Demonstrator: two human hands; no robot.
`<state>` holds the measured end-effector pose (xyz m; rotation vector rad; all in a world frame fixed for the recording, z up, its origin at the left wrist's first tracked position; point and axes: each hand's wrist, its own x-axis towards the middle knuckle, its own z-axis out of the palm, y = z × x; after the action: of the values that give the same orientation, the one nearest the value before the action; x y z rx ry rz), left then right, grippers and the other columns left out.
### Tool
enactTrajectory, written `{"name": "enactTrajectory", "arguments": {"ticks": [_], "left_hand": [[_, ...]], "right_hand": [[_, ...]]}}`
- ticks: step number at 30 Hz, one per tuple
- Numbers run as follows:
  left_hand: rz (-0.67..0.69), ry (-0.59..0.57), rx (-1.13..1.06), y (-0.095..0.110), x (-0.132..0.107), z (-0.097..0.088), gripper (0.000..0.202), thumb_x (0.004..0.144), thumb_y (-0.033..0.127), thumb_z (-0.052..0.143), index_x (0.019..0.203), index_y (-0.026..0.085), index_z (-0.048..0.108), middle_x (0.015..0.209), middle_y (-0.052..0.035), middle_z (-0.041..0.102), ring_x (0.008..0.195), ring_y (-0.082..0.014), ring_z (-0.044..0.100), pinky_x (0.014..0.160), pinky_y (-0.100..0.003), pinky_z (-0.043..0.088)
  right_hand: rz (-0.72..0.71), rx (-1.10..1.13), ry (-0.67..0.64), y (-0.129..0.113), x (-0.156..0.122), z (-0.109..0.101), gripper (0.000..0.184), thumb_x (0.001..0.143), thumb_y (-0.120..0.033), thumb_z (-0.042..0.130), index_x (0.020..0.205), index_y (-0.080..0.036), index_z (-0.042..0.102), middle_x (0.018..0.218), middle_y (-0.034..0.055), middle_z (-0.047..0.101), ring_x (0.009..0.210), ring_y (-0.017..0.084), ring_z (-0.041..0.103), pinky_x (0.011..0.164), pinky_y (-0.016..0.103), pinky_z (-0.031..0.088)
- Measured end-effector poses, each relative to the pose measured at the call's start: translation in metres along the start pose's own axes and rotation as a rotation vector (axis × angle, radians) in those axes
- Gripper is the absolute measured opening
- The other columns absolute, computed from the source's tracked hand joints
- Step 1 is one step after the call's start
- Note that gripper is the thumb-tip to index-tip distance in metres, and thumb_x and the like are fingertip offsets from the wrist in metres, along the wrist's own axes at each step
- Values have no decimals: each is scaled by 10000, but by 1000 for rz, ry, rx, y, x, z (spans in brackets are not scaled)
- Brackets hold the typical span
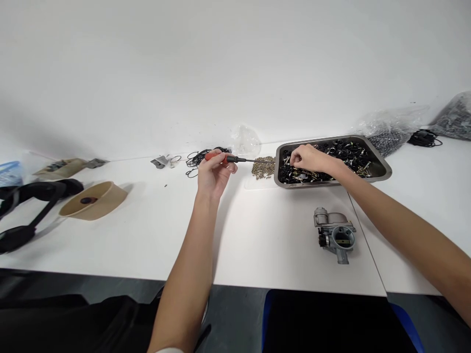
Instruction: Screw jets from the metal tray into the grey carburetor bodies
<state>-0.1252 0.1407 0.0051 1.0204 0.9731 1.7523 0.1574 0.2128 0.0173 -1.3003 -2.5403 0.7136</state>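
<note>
My left hand (214, 179) is closed round the red and black handle of a screwdriver (231, 158), whose thin shaft points right toward a metal tray (331, 184). Inside the tray lie many small black and brassy metal parts (346, 149). My right hand (307, 158) reaches in at the tray's left half, fingers pinched down among the parts; what they grip, if anything, is hidden. A pile of small brass-coloured pieces (262, 169) lies just left of the tray, below the screwdriver's shaft. Nearer to me, a grey metal carburetor (335, 235) rests on the white table.
Black cords or rings (200, 158) and a clear plastic bag (246, 140) lie by the wall. Filled plastic bags (390, 137) stand behind the tray. At left are a tan paper bowl (106, 203) and black headphones (47, 211). A blue-edged chair (331, 323) stands at the table's front.
</note>
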Motion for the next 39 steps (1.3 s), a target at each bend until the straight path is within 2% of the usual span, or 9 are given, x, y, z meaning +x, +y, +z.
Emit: {"name": "enactTrajectory", "arguments": {"ticks": [4, 9, 12, 17, 20, 26, 32, 36, 39], "left_hand": [[5, -1, -7, 0, 0, -1, 241, 724, 175, 738, 675, 192, 502, 700, -20, 676, 464, -94, 531, 498, -278, 429], [3, -13, -5, -1, 0, -2, 225, 716, 185, 736, 669, 190, 515, 691, -19, 668, 466, -93, 534, 503, -274, 431], [0, -15, -22, -1, 0, -1, 206, 690, 180, 741, 671, 182, 537, 690, -22, 667, 467, -94, 541, 507, -271, 427], [-16, -7, -17, 0, -1, 2, 196, 700, 182, 740, 691, 185, 544, 687, -25, 678, 464, -97, 538, 501, -270, 428], [-23, -14, -26, -1, -2, 4, 227, 712, 168, 731, 662, 188, 510, 686, -33, 688, 454, -97, 527, 486, -268, 431], [-61, -28, -5, -3, -3, 9, 235, 738, 196, 758, 663, 195, 535, 658, -18, 682, 454, -99, 528, 471, -263, 450], [-55, -28, -32, -3, -3, 8, 202, 735, 203, 765, 680, 208, 571, 679, -28, 715, 455, -107, 514, 461, -286, 447], [-60, -25, -21, -4, -2, 7, 263, 748, 215, 776, 664, 209, 527, 689, -24, 705, 475, -112, 527, 474, -285, 432], [-65, -26, -16, -3, -2, 8, 287, 777, 209, 758, 661, 207, 495, 691, -19, 683, 464, -108, 518, 484, -288, 430]], "right_hand": [[26, -92, -88, -3, -4, -3, 263, 838, -15, 558, 990, -126, 742, 1108, 109, 731, 851, 154, 634, 725, 276, 457], [65, -218, -117, -11, -9, -4, 97, 884, -143, 639, 825, -128, 714, 934, 117, 709, 756, 175, 621, 674, 314, 430], [84, -258, -135, -14, -10, -4, 162, 884, -198, 702, 741, -129, 673, 927, 117, 699, 742, 174, 617, 658, 314, 424], [45, -340, -78, -12, -6, 6, 54, 859, -95, 662, 827, -117, 700, 929, 132, 708, 811, 199, 641, 664, 302, 414], [21, -427, -28, -9, -4, 13, 120, 859, -62, 614, 905, -99, 718, 922, 147, 702, 878, 226, 645, 681, 305, 400], [-29, -368, -3, -7, -5, 14, 105, 886, -105, 661, 974, -100, 717, 993, 139, 697, 935, 216, 634, 728, 297, 411], [25, -339, -58, -13, -6, 12, 86, 906, -180, 712, 928, -99, 731, 792, 92, 662, 752, 183, 621, 651, 295, 392], [-10, -362, -97, -15, -8, 8, 102, 911, -185, 709, 849, -109, 736, 827, 113, 678, 841, 223, 645, 673, 308, 409], [5, -271, -158, -18, -10, 2, 116, 896, -126, 691, 792, -126, 742, 865, 109, 711, 920, 227, 659, 713, 300, 440]]}}
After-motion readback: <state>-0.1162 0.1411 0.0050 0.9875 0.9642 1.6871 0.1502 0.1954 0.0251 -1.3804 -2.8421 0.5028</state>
